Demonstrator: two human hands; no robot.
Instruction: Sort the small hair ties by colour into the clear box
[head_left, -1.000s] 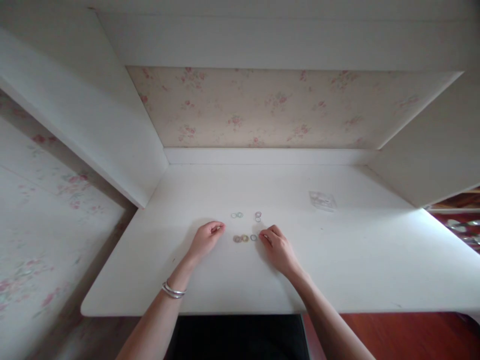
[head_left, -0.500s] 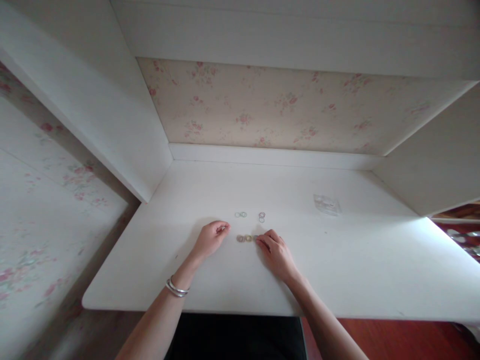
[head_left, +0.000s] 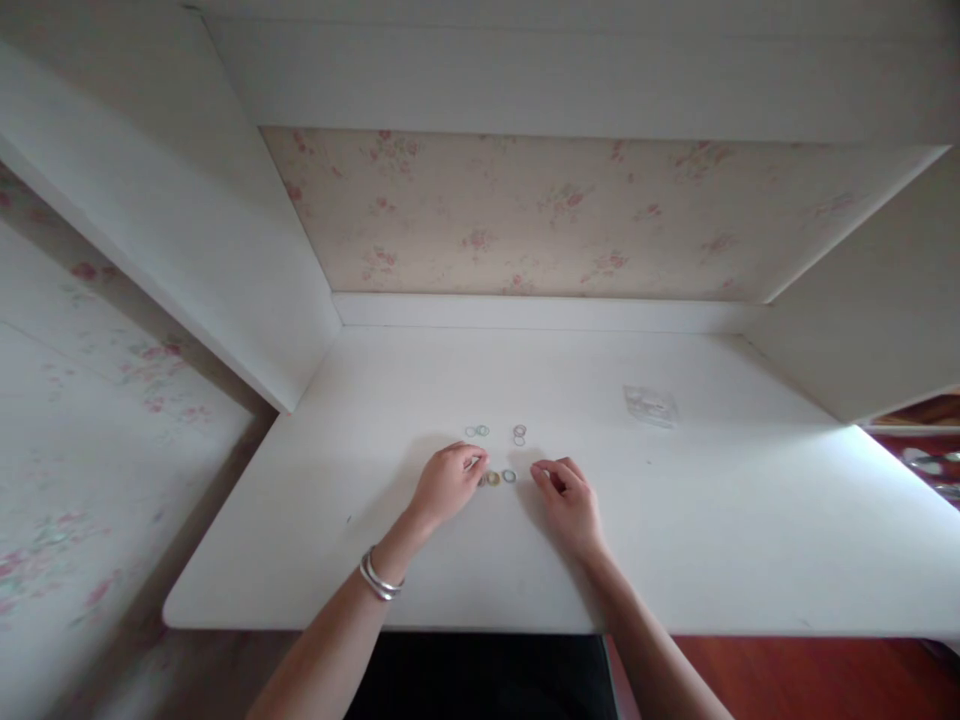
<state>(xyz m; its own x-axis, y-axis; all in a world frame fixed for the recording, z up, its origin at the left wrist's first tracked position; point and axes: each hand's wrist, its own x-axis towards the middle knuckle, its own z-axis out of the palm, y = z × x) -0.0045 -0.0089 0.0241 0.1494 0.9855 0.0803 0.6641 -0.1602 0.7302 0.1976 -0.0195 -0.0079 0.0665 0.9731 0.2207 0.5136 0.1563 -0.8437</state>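
Note:
Several small coloured rings lie on the white desk [head_left: 420,590]. A yellow ring [head_left: 492,478] and a bluish ring [head_left: 509,476] sit side by side between my hands. Farther back lie a pair of pale green rings [head_left: 475,431] and a pair of pinkish rings [head_left: 519,434]. My left hand [head_left: 448,484], with silver bangles [head_left: 379,580] on its wrist, has its curled fingertips right beside the yellow ring; whatever is under them is hidden. My right hand [head_left: 571,497] rests on the desk just right of the bluish ring, fingers loosely curled, touching no ring.
A small clear plastic bag [head_left: 649,405] lies on the desk to the back right. White side panels and a floral back wall [head_left: 525,215] close in the desk on three sides. Red wooden floor [head_left: 810,675] shows below the front edge.
My left hand slid right to the row of rings, and the leftmost, brownish ring is now covered. My right hand drew back a little to the right, off the bluish ring.

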